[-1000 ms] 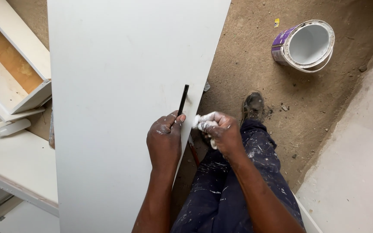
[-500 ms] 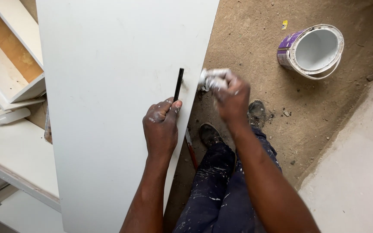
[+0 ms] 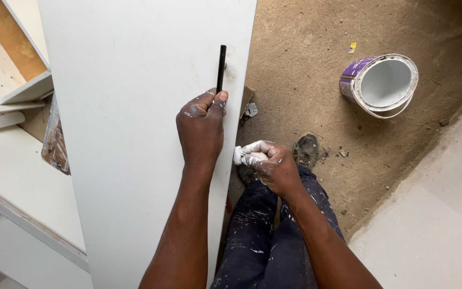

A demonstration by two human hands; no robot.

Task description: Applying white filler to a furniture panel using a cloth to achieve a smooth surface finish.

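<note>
A long white painted board (image 3: 129,107) runs from the top of the view down past my knees. My left hand (image 3: 201,128) rests on its right part and grips a thin black rod (image 3: 221,67) that stands up along the board's right edge. My right hand (image 3: 266,163), smeared with white filler, is closed on a small white lump (image 3: 239,155) and sits against the board's right edge, just below the left hand. My paint-spattered dark trousers (image 3: 274,235) and one shoe (image 3: 307,150) show beneath.
A white bucket with a purple label (image 3: 380,83) lies on its side on the dirt floor (image 3: 316,64) at upper right. White shelving and a wooden cabinet part (image 3: 12,59) stand at left. A pale slab (image 3: 434,214) fills the lower right.
My right hand went up the board's right edge, then came back down to just below the left hand. The left hand has kept the black rod on the board.
</note>
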